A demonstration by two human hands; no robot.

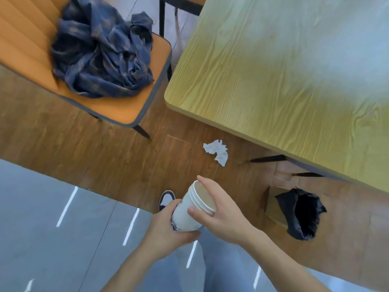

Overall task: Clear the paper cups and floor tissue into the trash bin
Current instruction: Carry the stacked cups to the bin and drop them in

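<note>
The bench (284, 76), with a pale wood-grain top, fills the upper right, well above and to the right of the fingers. The orange chair (126, 102) stands up and to the left of them, with a crumpled dark blue cloth (101, 51) heaped on its seat. The trash bin (303, 216), lined with a black bag, stands on the wooden floor (84, 157) to the right of the fingers, just below the bench edge, its mouth open.

The paper cups (193, 209) are a nested white stack, at least 2 rims showing, tilted with the open end up and to the right. The left hand (168, 230) is wrapped around the base of the stack, fingers clamped on it. The right hand (219, 211) grips the rim end, thumb on the near side and fingers (207, 184) curled over the far rim.

The tissue (216, 151), white and crumpled, lies on the floor above the fingers, near the bench edge and apart from the bin.
</note>
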